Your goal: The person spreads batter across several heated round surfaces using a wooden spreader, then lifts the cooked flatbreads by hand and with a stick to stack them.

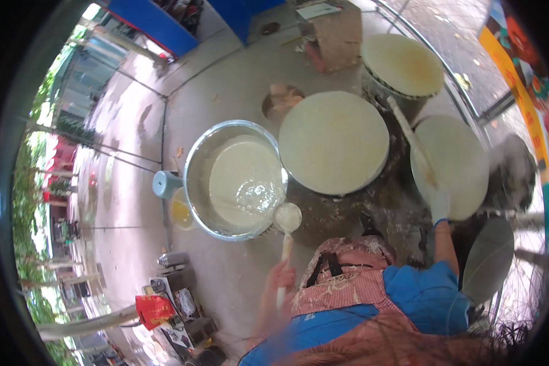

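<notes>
The person's left hand [283, 276] has its fingers closed around the pale handle of a round-bowled ladle [288, 217], and the bowl of this ladle is just beside the lower right rim of a wide, shiny metal basin [190, 204]. Inside the basin there is a creamy white liquid [238, 177], whose surface is glossy near the ladle. The right hand [439, 204], which looks white up to a blue band at the wrist, grips the lower end of a long, flat, light wooden stick [412, 135]; the single fingers are too blurred to tell apart. This hand is above the lower left edge of a pale round plate [457, 158] on the right side, and the stick points away from the person. A bigger pale round plate [334, 143] is between the basin and the stick. To the left of the basin are a light blue plastic container [166, 184] and a clear bowl with yellow content [180, 210].
</notes>
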A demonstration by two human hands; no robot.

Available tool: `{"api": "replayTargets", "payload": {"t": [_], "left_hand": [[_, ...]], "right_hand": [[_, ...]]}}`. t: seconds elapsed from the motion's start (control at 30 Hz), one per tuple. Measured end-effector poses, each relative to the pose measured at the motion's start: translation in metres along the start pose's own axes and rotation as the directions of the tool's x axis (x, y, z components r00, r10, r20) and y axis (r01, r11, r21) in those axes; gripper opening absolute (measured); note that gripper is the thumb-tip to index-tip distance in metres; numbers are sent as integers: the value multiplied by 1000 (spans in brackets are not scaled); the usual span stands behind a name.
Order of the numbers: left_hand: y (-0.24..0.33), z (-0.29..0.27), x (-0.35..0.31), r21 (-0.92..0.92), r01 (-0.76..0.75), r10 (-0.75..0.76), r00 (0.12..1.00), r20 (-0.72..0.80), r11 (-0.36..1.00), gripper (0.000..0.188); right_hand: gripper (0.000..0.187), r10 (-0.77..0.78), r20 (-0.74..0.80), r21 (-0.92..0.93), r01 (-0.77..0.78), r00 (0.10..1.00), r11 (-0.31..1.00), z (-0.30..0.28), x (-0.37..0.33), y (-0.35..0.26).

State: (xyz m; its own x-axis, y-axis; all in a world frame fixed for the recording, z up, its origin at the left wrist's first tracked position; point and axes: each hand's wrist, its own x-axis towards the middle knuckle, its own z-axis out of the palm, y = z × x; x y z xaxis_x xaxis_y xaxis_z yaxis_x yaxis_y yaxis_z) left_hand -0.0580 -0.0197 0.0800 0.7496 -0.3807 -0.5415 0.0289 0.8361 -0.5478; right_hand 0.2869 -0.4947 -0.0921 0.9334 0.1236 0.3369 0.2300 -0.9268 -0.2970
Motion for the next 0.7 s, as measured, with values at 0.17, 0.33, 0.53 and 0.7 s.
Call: {"api": "replayTargets", "payload": {"t": [0.17, 0.33, 0.53, 0.7], "left_hand": [[57, -47, -38, 80, 191, -194, 981, 25, 978, 30], [48, -41, -55, 133, 49, -33, 992, -123, 990, 29], [25, -59, -56, 140, 16, -10, 999, -40, 990, 26], [-1, -72, -58, 41, -74, 73, 997, 30, 996, 24]], "right_hand": [[40, 477, 313, 70, -521, 821, 851, -122, -100, -148], [39, 323, 348, -130, -296, 880, 946, -167, -170, -171], [35, 63, 461, 70, -107, 885, 992, -158, -167, -193], [35, -37, 561, 113, -33, 827, 993, -138, -108, -254]]}}
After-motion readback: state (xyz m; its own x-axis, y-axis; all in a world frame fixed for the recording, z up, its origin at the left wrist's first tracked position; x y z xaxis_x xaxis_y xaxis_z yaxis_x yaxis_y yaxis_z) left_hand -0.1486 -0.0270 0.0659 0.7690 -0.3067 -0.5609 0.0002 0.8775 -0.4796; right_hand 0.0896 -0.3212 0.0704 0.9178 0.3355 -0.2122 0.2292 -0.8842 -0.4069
